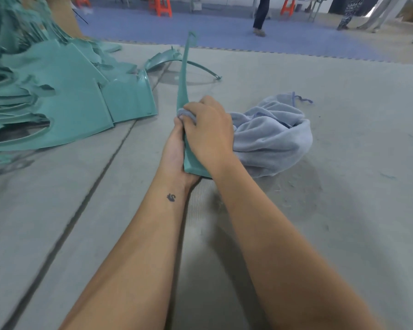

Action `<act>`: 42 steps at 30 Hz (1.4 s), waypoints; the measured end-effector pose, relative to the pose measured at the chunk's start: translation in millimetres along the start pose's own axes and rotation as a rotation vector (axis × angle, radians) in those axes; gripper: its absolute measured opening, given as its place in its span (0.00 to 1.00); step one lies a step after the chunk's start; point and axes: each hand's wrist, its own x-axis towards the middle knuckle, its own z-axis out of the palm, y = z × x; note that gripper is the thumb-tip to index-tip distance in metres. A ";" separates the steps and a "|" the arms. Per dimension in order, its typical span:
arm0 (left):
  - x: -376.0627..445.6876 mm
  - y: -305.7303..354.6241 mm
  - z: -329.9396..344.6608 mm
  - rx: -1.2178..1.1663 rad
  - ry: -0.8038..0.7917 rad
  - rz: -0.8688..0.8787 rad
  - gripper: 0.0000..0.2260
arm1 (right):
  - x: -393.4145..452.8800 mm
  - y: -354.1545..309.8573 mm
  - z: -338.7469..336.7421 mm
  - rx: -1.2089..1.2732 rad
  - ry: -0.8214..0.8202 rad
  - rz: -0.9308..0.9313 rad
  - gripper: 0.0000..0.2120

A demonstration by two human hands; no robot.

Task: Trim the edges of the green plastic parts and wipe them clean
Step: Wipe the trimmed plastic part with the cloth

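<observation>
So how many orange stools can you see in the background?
3. One orange stool stands at top centre-left on the blue floor, another further left, partly cut off, and a third at top right. More may lie out of frame.

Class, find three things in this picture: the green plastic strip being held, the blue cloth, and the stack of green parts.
green plastic strip (182, 86): head view, on its upright middle stretch.
blue cloth (272, 136): head view, on the bunched part resting on the floor.
stack of green parts (65, 96): head view, on the top panel's flat face.
</observation>
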 end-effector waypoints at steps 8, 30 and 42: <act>3.3 -6.8 -5.0 -0.106 -0.026 0.009 0.17 | -4.4 6.8 0.2 -0.064 -0.072 0.064 0.14; 13.6 -6.8 -14.0 0.053 -0.102 -0.066 0.27 | -13.4 53.3 -10.8 -0.233 -0.057 0.203 0.11; 7.4 -8.3 -11.0 -0.050 -0.061 -0.053 0.21 | -26.8 12.4 -14.1 0.175 -0.182 0.072 0.04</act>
